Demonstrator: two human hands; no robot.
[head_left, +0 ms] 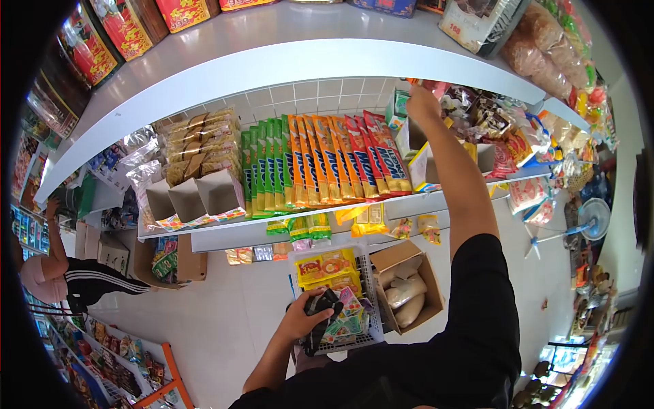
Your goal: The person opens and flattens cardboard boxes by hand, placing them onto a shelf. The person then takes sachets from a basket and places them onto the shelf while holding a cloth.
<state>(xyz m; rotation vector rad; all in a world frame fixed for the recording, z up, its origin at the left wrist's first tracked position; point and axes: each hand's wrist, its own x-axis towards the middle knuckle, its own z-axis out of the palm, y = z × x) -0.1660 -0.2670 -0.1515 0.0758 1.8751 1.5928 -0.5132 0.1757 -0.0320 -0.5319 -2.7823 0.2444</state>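
My left hand [306,315] is closed around a black bundle [323,312], perhaps folded plastic or cloth. It is held over a pale plastic basket [371,300] that contains yellow noodle packets [328,267] and small colourful sachets [347,326]. My right hand [424,103] reaches up to the back of the shelf, its fingers curled beside a green-and-white box [396,109]. A bit of orange-red shows at its fingertips, too small to name. Below that arm are open display cartons [424,168]. Green, orange and red snack packs [327,160] stand in a row to the left.
A raised white shelf edge [300,60] curves above the goods. Empty-looking small cartons [196,202] and bundled noodles [201,146] sit at left. A cardboard box [436,290] with filled bags stands by the basket. Another person [68,269] is at far left; a fan [591,219] stands right.
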